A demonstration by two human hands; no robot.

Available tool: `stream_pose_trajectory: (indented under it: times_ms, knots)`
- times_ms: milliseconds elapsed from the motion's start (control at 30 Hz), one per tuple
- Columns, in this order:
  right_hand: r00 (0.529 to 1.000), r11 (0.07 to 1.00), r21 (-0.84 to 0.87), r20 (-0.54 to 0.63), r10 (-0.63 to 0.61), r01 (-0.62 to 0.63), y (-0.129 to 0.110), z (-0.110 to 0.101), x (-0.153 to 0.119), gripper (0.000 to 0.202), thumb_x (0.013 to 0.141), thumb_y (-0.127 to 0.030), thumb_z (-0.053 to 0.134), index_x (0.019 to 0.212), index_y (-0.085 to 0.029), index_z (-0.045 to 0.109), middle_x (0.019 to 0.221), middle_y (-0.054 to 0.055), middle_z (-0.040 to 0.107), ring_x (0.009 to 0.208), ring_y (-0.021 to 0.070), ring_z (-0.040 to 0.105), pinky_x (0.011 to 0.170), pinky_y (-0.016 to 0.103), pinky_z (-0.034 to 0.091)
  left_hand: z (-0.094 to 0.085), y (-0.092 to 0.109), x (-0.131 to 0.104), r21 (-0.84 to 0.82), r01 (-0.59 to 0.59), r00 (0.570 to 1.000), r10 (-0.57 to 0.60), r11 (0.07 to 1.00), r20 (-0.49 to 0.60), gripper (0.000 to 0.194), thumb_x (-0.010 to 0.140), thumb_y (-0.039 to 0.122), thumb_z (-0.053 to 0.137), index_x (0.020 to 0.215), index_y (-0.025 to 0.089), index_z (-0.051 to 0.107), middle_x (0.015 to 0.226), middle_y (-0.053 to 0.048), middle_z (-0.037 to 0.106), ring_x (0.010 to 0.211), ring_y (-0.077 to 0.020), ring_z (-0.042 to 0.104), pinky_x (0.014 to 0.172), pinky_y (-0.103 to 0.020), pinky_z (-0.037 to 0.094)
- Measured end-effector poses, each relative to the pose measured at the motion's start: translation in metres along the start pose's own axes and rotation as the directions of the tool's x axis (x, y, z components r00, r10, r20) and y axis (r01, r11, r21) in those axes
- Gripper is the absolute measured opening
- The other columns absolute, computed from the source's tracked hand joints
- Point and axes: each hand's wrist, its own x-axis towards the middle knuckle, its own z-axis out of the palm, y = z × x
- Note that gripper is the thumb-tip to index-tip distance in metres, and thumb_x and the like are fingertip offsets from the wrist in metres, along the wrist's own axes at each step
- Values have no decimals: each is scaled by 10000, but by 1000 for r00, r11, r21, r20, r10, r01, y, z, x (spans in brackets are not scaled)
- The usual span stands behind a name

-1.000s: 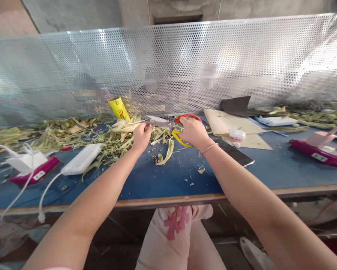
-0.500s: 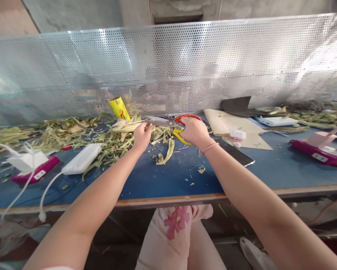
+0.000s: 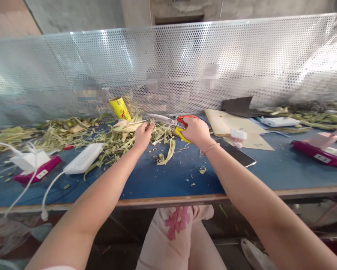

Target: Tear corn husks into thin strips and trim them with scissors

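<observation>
My right hand (image 3: 195, 132) grips a pair of scissors (image 3: 162, 119) with one red and one yellow handle loop. Their blades point left, just above and beyond my left hand (image 3: 143, 135), and look nearly closed together. The fingers of my left hand are pinched on pale dried plant stalks (image 3: 129, 126), whose ends at the fingertips are too small to make out well. A heap of dried greenish leaves and stalks (image 3: 109, 140) lies around and left of that hand. One curled dry leaf (image 3: 168, 153) rests on the table between my two hands.
On the blue table (image 3: 162, 183) lie a white power bank (image 3: 84, 158), magenta power strips (image 3: 37, 170) at both sides, and a phone (image 3: 238, 153) under my right forearm. A yellow roll (image 3: 120, 108) stands behind the heap. A perforated metal screen (image 3: 179, 48) closes off the back.
The scissors' handles have come closer together and their blades have closed. The blades have swung slightly up, away from my left fingertips. My left hand keeps its pinch.
</observation>
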Motion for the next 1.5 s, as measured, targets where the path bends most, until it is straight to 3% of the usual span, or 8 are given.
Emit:
stream_pose_trajectory:
  times_ms: [200, 400, 633, 767, 933, 1167, 1367, 1500]
  knots:
    - [999, 998, 38, 18, 45, -45, 8, 12, 5, 231, 738, -293, 478, 891, -166, 596, 892, 107, 666, 796, 223, 598, 629, 281, 394, 7, -4, 0, -326, 169, 981, -127, 930, 145, 276, 766, 415, 538, 712, 150, 598, 535, 36, 395, 457, -64, 368, 466, -216, 315]
    - [977, 996, -30, 194, 89, -85, 15, 23, 4, 266, 730, -219, 463, 916, -115, 622, 885, 160, 673, 812, 232, 628, 612, 278, 411, 6, 3, -2, -524, 348, 932, -226, 777, 283, 201, 802, 297, 506, 708, 136, 581, 537, 47, 346, 434, -45, 320, 454, -199, 306]
    - [914, 997, -7, 400, -72, 82, 11, 31, 3, 213, 686, -263, 583, 831, -118, 639, 825, 140, 665, 762, 230, 622, 610, 282, 437, 6, 16, -4, -564, 426, 903, -289, 708, 319, 274, 838, 286, 409, 636, 144, 525, 514, 68, 219, 409, -46, 223, 437, -196, 275]
    - [965, 967, 210, 190, -183, 141, 2, 30, 4, 268, 669, -211, 621, 919, -114, 612, 964, 125, 631, 927, 209, 576, 802, 307, 445, 7, 14, -6, -531, 362, 916, -186, 766, 356, 259, 785, 360, 506, 634, 150, 525, 504, 72, 215, 419, -47, 222, 435, -199, 260]
    - [989, 696, 711, 3, -146, 100, -15, 22, 3, 279, 800, -229, 488, 1050, -153, 586, 1072, 95, 613, 968, 143, 574, 854, 302, 450, 12, 6, -11, -361, 228, 897, -52, 904, 438, 299, 694, 457, 609, 662, 169, 535, 471, 67, 278, 429, -63, 293, 449, -224, 274]
    - [949, 235, 966, 168, -267, -105, -27, 25, -2, 236, 798, -234, 512, 1010, -169, 590, 990, 50, 653, 886, 116, 604, 839, 287, 484, 16, 8, -15, -274, 169, 865, -9, 947, 502, 415, 661, 572, 587, 631, 169, 494, 482, 58, 338, 442, -68, 335, 456, -235, 292]
    - [922, 74, 966, 259, -288, -249, -25, 19, -4, 133, 797, -222, 528, 891, -158, 596, 916, 37, 658, 840, 102, 610, 860, 289, 481, 17, 11, -17, -305, 161, 860, 17, 939, 509, 425, 664, 571, 594, 592, 173, 465, 474, 59, 309, 424, -61, 298, 440, -238, 260]
    - [903, 52, 955, 294, -313, -293, -24, 17, -4, 155, 810, -206, 502, 910, -150, 607, 931, 50, 659, 865, 107, 605, 855, 291, 483, 17, 12, -18, -293, 151, 846, 30, 944, 533, 442, 670, 585, 579, 566, 176, 447, 466, 57, 297, 426, -66, 296, 449, -244, 263]
